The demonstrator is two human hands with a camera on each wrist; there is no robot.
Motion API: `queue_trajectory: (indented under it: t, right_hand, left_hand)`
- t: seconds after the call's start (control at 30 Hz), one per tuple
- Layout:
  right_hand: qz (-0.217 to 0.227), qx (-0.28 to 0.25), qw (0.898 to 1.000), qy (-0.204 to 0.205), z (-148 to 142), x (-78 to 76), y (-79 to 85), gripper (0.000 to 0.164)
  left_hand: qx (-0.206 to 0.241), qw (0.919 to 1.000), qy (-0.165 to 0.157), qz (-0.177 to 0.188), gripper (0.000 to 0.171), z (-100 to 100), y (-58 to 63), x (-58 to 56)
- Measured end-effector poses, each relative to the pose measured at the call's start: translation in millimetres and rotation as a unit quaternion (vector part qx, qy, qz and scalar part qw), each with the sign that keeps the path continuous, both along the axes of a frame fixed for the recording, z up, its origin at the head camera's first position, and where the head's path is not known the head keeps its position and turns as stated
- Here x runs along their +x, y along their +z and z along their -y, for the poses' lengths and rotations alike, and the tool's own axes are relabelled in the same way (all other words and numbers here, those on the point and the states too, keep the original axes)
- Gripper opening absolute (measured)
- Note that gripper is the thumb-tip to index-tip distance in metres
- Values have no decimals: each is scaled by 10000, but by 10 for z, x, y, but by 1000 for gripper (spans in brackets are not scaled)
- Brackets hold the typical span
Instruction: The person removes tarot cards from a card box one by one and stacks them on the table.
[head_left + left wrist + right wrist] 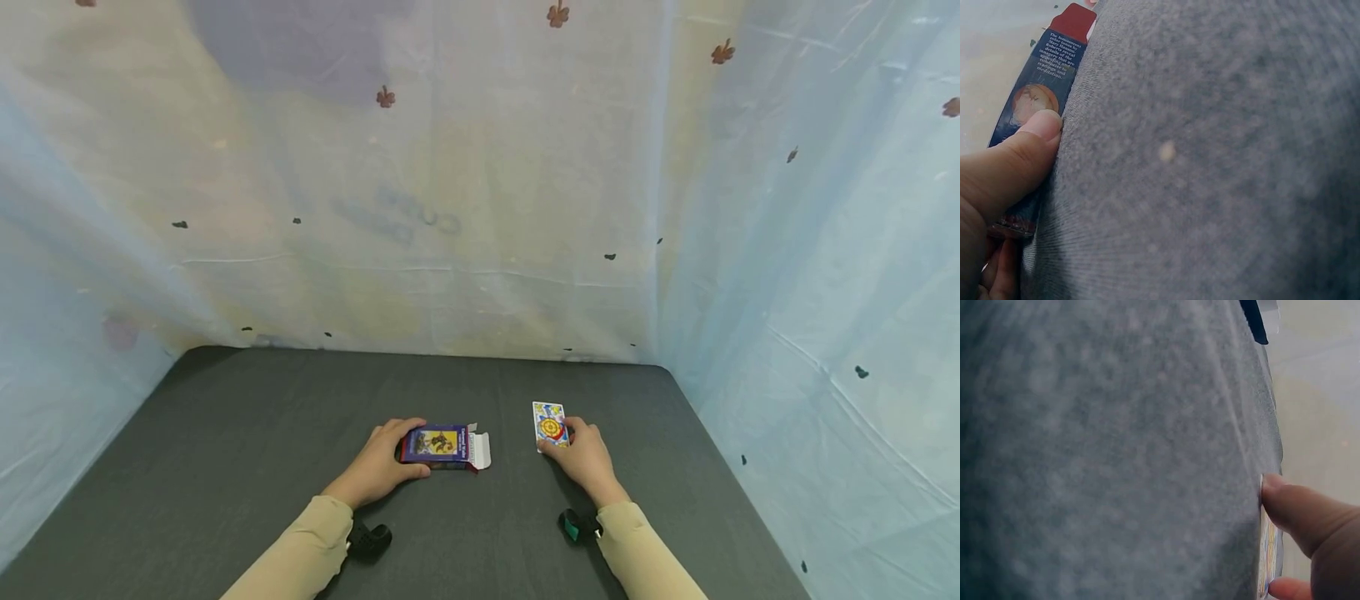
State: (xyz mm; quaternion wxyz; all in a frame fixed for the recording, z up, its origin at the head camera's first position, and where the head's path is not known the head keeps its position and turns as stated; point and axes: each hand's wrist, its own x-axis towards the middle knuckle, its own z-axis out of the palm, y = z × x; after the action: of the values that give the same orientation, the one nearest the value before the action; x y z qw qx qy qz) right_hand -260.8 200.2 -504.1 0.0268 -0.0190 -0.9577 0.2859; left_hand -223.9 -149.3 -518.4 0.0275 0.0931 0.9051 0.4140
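Note:
My left hand (380,467) grips a dark blue tarot card box (437,442) that lies on the table with its end flap (481,450) open toward the right. In the left wrist view the thumb (1044,128) presses the printed side of the box (1038,72). To the right of the box, my right hand (587,459) pinches a colourful card (550,423) by its lower part, thumb on one side and fingers on the other. A yellow and red round design fills the middle of its face. In the right wrist view the card (1266,550) shows nearly edge-on beside the thumb.
Both hands work over a dark grey cloth-covered table (300,392). Pale sheeting (480,167) with small leaf shapes hangs behind the table and at both sides. Black straps (369,540) sit at the wrists, below the sleeves (296,550).

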Motion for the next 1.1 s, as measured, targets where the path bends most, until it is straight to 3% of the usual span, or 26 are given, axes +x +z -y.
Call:
queue_trajectory:
  t: [0.4,0.6,0.77,1.1]
  right_hand:
    - [-247,-925,9954,-7,72,88,117,63]
    - [-408,-1731,9817,681,243,137,158,57]
    - [-96,-1915,9708,1441,408,184,146,53]
    - [119,-1883,9648,1835,539,204,84,42]
  left_hand:
    - [-19,10000,-19,-22,78,18,-13,-20]
    - [0,10000,-24,33,78,8,4,-14]
    - [10,10000,11,56,78,8,3,-12]
    - [38,10000,0,25,78,0,9,-16]
